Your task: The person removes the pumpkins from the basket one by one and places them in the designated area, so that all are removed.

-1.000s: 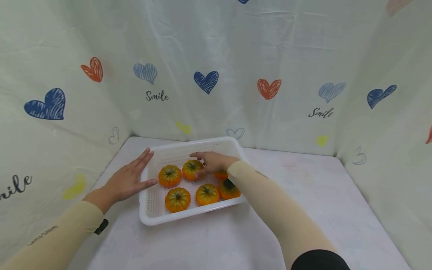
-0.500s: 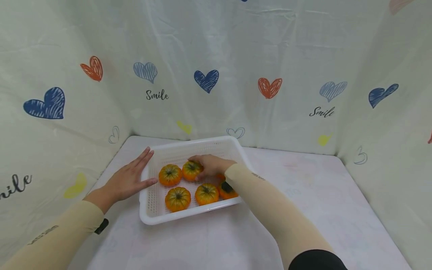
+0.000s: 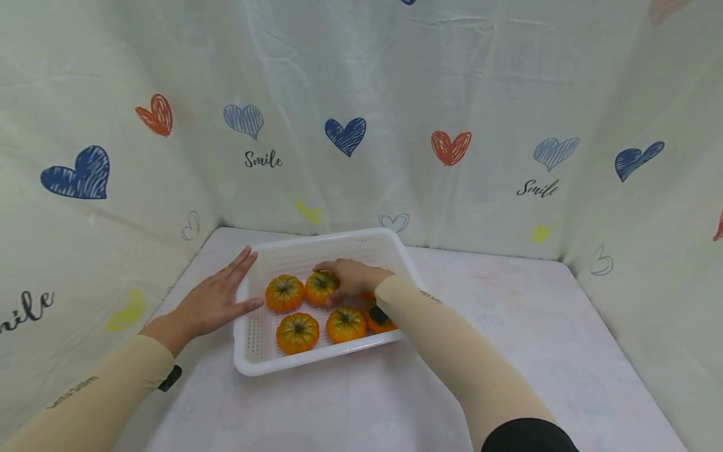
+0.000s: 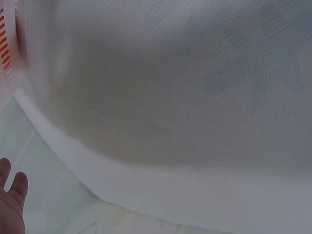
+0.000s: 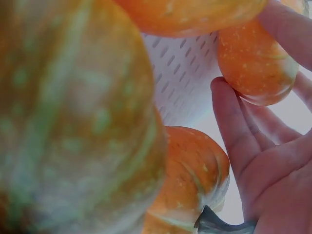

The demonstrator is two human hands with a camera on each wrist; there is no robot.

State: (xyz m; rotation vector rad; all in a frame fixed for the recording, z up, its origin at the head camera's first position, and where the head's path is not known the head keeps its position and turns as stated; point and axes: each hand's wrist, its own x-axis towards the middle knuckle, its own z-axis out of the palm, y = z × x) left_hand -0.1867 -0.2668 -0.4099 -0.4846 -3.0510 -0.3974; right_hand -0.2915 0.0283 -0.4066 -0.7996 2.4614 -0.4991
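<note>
Heart-print curtain (image 3: 395,81) behind pale table (image 3: 536,333); basket (image 3: 322,356) on top. Left hand (image 3: 217,298) released, fingers spread at basket; right hand (image 3: 354,276) grasping pumpkin (image 3: 319,287).

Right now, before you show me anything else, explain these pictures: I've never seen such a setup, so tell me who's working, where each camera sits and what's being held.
There is no machine here, just a person's two bare hands. The wide picture comes from a camera on the head, looking forward and down. The other two come from cameras on the wrists: the left one sees mostly white cloth, the right one shows pumpkins up close.

On the white table sits a white plastic basket with several orange pumpkins inside; the right arm partly hides some. The right hand grips one pumpkin in the back row. The left hand holds nothing; its fingers are spread at the basket's left edge.
</note>
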